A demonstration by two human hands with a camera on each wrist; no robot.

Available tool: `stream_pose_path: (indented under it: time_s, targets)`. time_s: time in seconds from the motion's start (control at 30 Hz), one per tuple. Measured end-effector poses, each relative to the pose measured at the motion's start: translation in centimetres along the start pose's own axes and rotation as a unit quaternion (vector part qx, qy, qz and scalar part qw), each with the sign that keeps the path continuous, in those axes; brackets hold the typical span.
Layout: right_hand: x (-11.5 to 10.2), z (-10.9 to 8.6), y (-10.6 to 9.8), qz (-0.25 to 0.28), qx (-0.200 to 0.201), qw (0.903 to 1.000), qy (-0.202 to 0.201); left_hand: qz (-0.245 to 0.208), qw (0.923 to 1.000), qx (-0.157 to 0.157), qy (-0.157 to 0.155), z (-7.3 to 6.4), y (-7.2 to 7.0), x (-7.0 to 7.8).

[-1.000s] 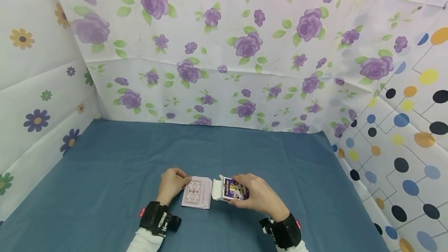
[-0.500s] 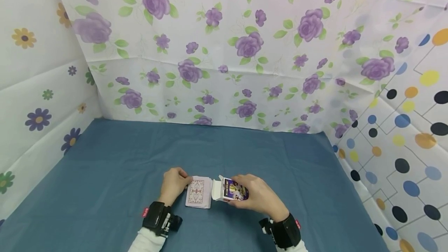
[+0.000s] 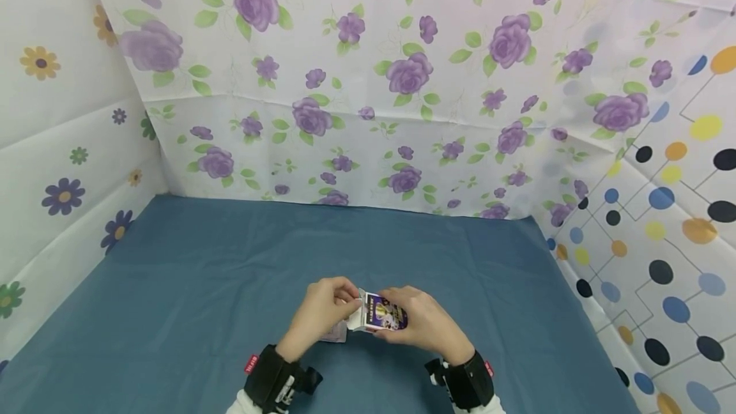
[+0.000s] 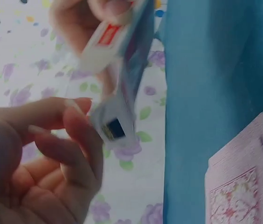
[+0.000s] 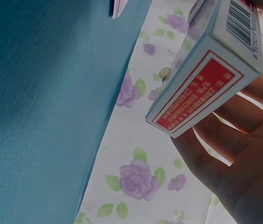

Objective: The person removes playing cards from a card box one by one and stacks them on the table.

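Observation:
My right hand (image 3: 425,321) holds a playing card box (image 3: 386,312) tilted above the cloth. The box is purple and white, its flapped end turned left. In the right wrist view, the fingers lie along the underside of the box (image 5: 197,93), by a red panel and a barcode. My left hand (image 3: 324,305) is at the flapped end, thumb and forefinger pinching at a white flap (image 4: 115,123), blurred in the left wrist view. A stack of playing cards (image 4: 236,196) with red-patterned backs lies face down on the cloth, mostly hidden under my left hand in the head view.
A blue cloth (image 3: 241,254) covers the table. Behind it hangs a white sheet with purple roses (image 3: 408,72). Flowered fabric (image 3: 63,197) stands at the left, dotted fabric (image 3: 661,273) at the right.
My left hand first squared the cards by sliding them right, then left the stack and moved right to the box's flap. The right hand and box stay nearly still.

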State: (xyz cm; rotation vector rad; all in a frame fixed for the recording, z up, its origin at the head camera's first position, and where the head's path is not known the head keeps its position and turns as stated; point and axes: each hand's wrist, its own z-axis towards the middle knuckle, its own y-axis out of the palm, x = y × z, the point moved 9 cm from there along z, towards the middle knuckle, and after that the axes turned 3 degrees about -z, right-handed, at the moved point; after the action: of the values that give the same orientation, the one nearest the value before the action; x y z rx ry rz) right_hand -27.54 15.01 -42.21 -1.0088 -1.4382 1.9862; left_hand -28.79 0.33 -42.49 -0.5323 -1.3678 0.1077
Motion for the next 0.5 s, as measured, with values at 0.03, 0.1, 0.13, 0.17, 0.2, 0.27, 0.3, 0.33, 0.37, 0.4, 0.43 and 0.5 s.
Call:
stream_pose_path:
  time_s: [0.03, 0.1, 0.13, 0.17, 0.2, 0.27, 0.3, 0.33, 0.37, 0.4, 0.43, 0.5]
  targets:
    - [0.0, 0.0, 0.0, 0.001, 0.001, 1.0000, -0.002, 0.007, 0.9999, -0.003, -0.007, -0.1, 0.3, 0.0]
    - [-0.2, 0.0, -0.1, 0.003, 0.005, 1.0000, -0.005, 0.021, 0.9996, -0.012, -0.013, -0.3, 0.8, -0.1]
    - [-0.2, -0.1, -0.2, 0.004, 0.006, 1.0000, -0.006, 0.024, 0.9994, -0.019, -0.017, -0.4, 1.0, -0.2]
    - [-0.3, -0.1, -0.2, 0.004, 0.007, 0.9999, -0.007, 0.026, 0.9991, -0.026, -0.019, -0.5, 1.2, -0.3]
    - [-0.3, -0.1, -0.2, 0.005, 0.009, 0.9999, -0.009, 0.027, 0.9989, -0.033, -0.019, -0.6, 1.4, -0.3]
    - [-0.4, -0.1, -0.3, 0.006, 0.011, 0.9999, -0.011, 0.025, 0.9984, -0.047, -0.017, -0.7, 1.8, -0.4]
    - [-0.5, 0.0, -0.3, 0.006, 0.012, 0.9998, -0.013, 0.023, 0.9983, -0.052, -0.015, -0.7, 1.9, -0.4]
    - [-0.6, 0.0, -0.3, 0.006, 0.012, 0.9998, -0.014, 0.023, 0.9981, -0.056, -0.012, -0.7, 2.0, -0.4]
    - [-0.6, 0.0, -0.3, 0.005, 0.013, 0.9998, -0.015, 0.024, 0.9980, -0.058, -0.007, -0.6, 2.0, -0.4]
    - [-0.6, 0.0, -0.4, 0.004, 0.014, 0.9998, -0.017, 0.022, 0.9979, -0.060, -0.002, -0.6, 2.0, -0.4]
    - [-0.7, 0.0, -0.4, 0.003, 0.015, 0.9997, -0.019, 0.019, 0.9978, -0.063, 0.000, -0.5, 2.1, -0.5]
    - [-0.8, 0.0, -0.5, 0.001, 0.018, 0.9996, -0.022, 0.006, 0.9975, -0.070, -0.003, -0.4, 2.1, -0.8]
